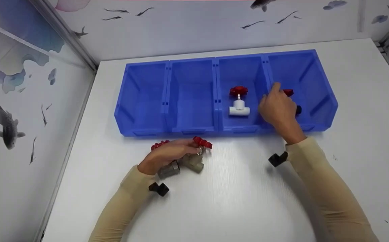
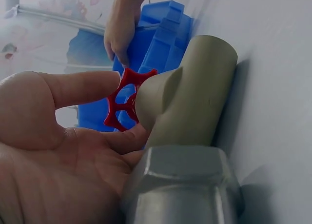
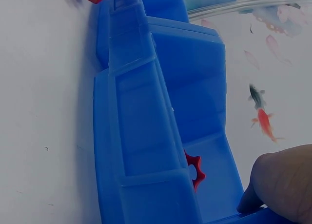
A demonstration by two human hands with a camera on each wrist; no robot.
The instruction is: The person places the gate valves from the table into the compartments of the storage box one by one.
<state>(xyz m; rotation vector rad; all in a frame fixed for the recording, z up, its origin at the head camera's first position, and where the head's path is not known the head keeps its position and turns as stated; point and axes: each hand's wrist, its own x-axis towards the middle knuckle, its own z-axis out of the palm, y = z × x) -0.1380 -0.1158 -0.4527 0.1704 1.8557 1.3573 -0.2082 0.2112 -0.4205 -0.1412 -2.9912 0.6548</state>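
Note:
My left hand (image 1: 171,152) is at a beige valve (image 2: 195,97) on the white table, its thumb at the red handwheel (image 2: 127,99) and fingers curled behind it. Beside the palm lies a grey metal valve (image 1: 169,170), partly covered by the hand, with a red handwheel (image 1: 160,145) behind. My right hand (image 1: 278,106) is over the divider between the two right-hand bins, fingers pointing down. Next to it in the rightmost bin show a red piece (image 1: 288,92) and a black end (image 1: 298,110); the rest is hidden, and I cannot tell if the fingers hold it.
A row of joined blue bins (image 1: 194,129) stands along the back of the table (image 1: 228,201). The third bin from the left contains a white valve (image 1: 239,109) with a red handwheel. Patterned walls (image 1: 181,30) rise behind and at the left.

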